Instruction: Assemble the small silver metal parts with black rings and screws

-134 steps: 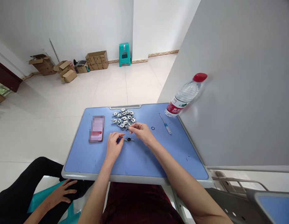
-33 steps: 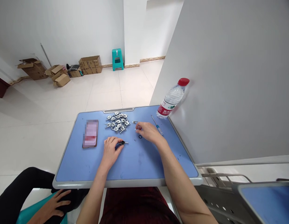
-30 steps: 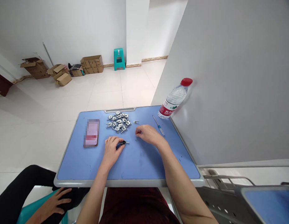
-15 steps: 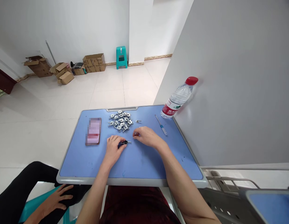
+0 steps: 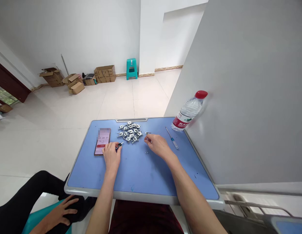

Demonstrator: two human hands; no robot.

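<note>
My left hand (image 5: 111,155) is closed around a small dark part with a round black end (image 5: 120,145) and a thin metal pin sticking out of it. That hand rests at the lower right edge of a phone (image 5: 103,142) showing a timer. Farther right, the fingers of my right hand (image 5: 157,144) are pinched on a small shiny piece, mostly hidden by the fingertips. Two tiny metal bits (image 5: 147,152) lie just below them. A loose U-shaped metal piece (image 5: 148,133) sits beyond the right fingertips. Between and beyond both hands is a pile of small silver metal fittings (image 5: 130,132).
A screwdriver (image 5: 171,137) with a blue and clear handle lies right of my right hand. The red-capped water bottle (image 5: 189,111) stands at the blue table's (image 5: 138,178) far right corner, beside a grey panel. Another person's hand (image 5: 61,213) rests on their knee at lower left.
My left hand has moved left with the dark part, toward the phone. The right hand has shifted slightly away from the two tiny metal bits, which now show clearly. The camera view has tilted a little.
</note>
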